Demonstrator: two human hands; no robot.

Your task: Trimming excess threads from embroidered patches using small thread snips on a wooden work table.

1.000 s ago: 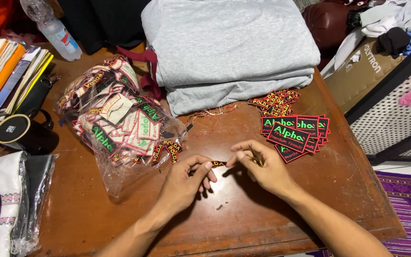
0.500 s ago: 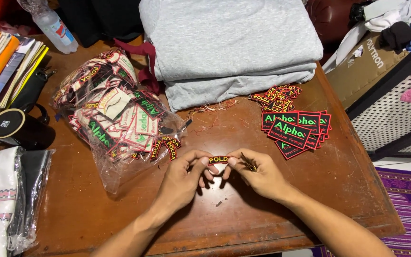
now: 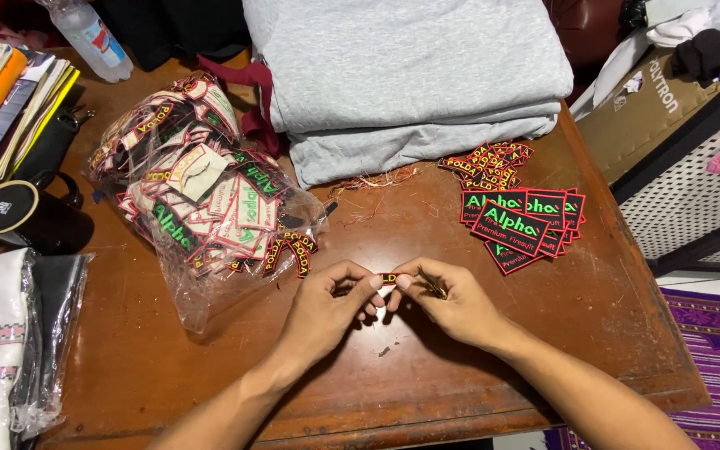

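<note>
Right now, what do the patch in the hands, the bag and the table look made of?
Small patch, pinched between left hand and right hand: probably embroidered fabric, judging by the like patches nearby; mostly hidden.
Bag of patches: thin clear plastic film, glossy; it crinkles and glints.
Table: looks like brown varnished wood, scuffed, with a dull sheen.

Wooden table (image 3: 210,375) bears everything. Folded cloth stack (image 3: 410,75) at far middle. Plastic bag of patches (image 3: 202,200) left of centre, before stack's left corner. Small patch pile (image 3: 493,162) right of centre, larger patches (image 3: 522,221) just before it. Mug (image 3: 31,218) and books (image 3: 2,92) far left; bottle (image 3: 89,37) behind bag. Both hands near front middle, left hand (image 3: 327,308) and right hand (image 3: 452,304) meeting on tiny patch (image 3: 389,279), probably above table surface.
</note>
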